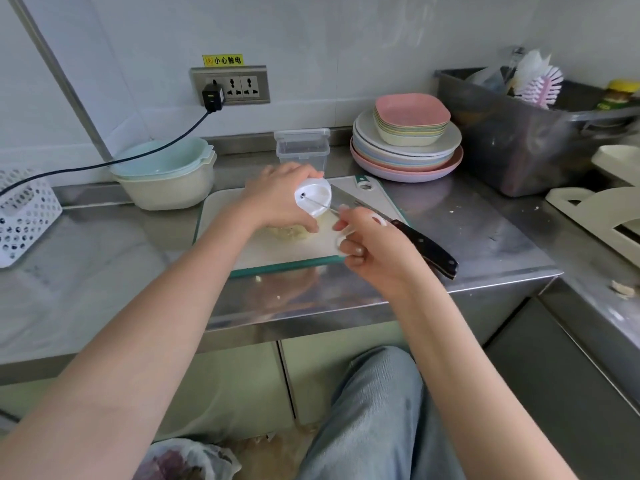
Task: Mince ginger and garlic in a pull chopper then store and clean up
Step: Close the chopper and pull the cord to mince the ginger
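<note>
The left hand (277, 199) clamps the pull chopper (311, 202) steady on the cutting board (277, 251); at its 4 o'clock the right hand (367, 244) hooks the pull handle (379, 220), cord taut; knife (426, 245) parked aside

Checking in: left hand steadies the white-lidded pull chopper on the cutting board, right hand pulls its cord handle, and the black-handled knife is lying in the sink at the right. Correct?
Not quite. The head view shows the black-handled kitchen knife lying on the white, green-edged cutting board, behind the right hand, not in the sink. The rest holds: the left hand steadies the white-lidded pull chopper while the right pulls its white cord handle.
</note>
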